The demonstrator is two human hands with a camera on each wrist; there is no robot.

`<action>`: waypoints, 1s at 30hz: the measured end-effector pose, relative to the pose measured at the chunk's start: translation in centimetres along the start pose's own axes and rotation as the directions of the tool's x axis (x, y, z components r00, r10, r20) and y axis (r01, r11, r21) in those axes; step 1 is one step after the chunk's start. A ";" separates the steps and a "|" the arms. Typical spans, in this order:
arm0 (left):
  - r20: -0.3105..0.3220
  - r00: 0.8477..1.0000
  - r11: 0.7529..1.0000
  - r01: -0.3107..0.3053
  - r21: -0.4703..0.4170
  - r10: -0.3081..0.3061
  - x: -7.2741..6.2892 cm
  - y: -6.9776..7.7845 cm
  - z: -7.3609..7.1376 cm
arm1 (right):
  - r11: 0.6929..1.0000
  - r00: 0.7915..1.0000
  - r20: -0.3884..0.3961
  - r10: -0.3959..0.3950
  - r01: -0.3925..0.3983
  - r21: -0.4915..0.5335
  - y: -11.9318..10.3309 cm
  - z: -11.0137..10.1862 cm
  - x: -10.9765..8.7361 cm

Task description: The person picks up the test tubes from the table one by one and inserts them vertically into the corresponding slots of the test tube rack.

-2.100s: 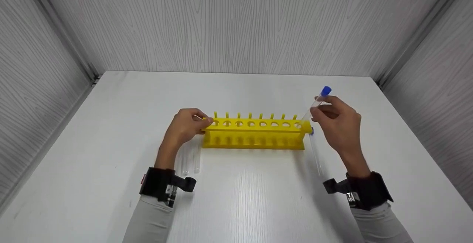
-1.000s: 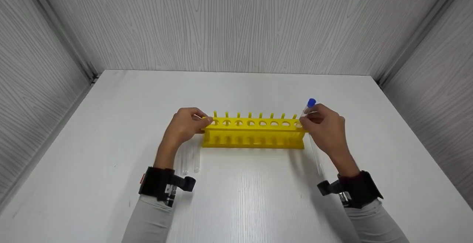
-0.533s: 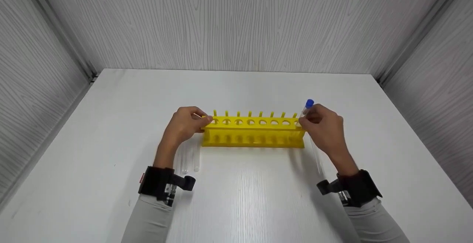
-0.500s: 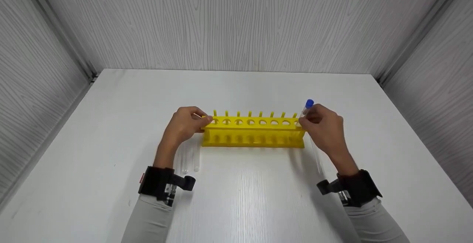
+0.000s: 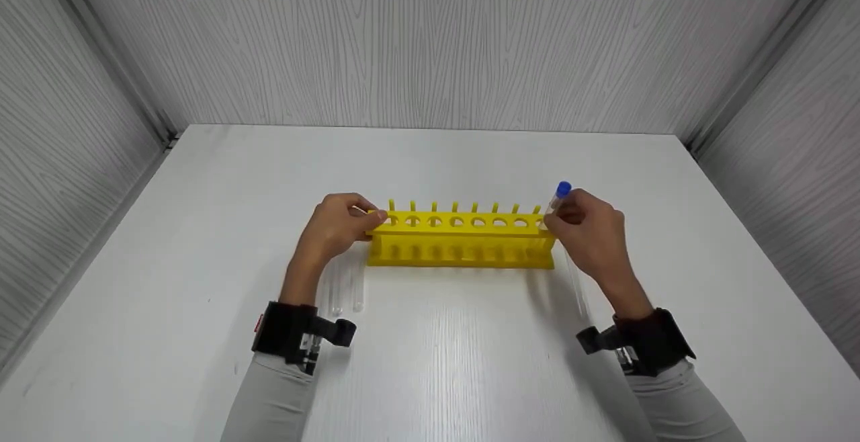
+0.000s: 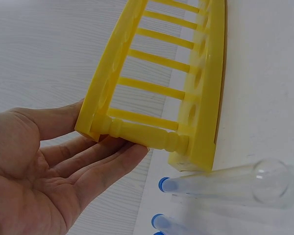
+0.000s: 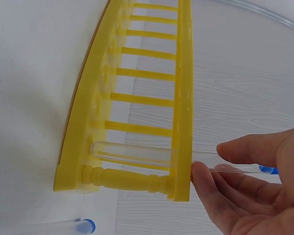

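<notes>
A yellow test tube rack [image 5: 463, 258] stands on the white table. My left hand [image 5: 339, 227] grips its left end, thumb on the top bar. In the left wrist view, the fingers of my left hand [image 6: 54, 171] reach under the top bar, beside the turned end post. My right hand [image 5: 591, 234] holds a clear test tube [image 7: 132, 152] with a blue cap [image 5: 564, 189] near its upper end. The tube passes through the rightmost top hole, and its rounded bottom is at the lower bar, slightly tilted. Whether it sits in the lower socket is hard to tell.
Several blue-capped test tubes [image 6: 215, 186] lie on the table by the rack's left end, partly behind my left hand. Another capped tube [image 7: 49, 227] lies to the right of the rack. Grey wood-grain panels [image 5: 430, 46] enclose the table's back and sides.
Over the two seconds my right hand moved left and down, lowering the tube through the rightmost hole. Since half a second ago both hands have stayed nearly still. My left hand kept its grip throughout.
</notes>
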State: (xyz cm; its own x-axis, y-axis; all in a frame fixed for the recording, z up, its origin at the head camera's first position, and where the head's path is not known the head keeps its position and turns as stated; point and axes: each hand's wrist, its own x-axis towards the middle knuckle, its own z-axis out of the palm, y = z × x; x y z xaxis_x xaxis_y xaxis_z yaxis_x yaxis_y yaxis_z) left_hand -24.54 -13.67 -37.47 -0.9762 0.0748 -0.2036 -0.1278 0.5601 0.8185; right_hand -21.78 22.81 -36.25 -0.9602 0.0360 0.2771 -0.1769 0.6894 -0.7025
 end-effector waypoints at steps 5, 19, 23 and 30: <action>-0.001 1.000 1.000 -0.004 0.001 0.004 0.0 0.0 0.0 | 1.000 1.000 0.003 -0.003 0.003 -0.001 0.0 0.0 0.1; -0.013 1.000 1.000 -0.008 0.022 0.009 0.0 0.1 -0.1 | 1.000 0.999 0.037 0.013 -0.014 0.002 -0.2 0.0 0.1; -0.011 1.000 1.000 0.000 0.013 0.000 0.0 0.2 -0.1 | 1.000 0.999 0.044 0.013 -0.013 0.008 -0.2 -0.1 0.0; -0.006 1.000 1.000 0.003 0.014 -0.003 -0.1 0.1 0.0 | 1.000 0.999 0.035 -0.015 0.015 0.007 -0.1 0.0 0.0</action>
State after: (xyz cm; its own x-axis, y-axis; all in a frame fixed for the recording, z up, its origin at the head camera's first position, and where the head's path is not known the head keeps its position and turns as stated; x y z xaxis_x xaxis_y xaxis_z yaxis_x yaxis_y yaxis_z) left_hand -24.50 -13.66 -37.38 -0.9769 0.0678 -0.2026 -0.1284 0.5714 0.8105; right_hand -21.76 22.77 -36.21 -0.9644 -0.0003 0.2644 -0.1930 0.6845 -0.7030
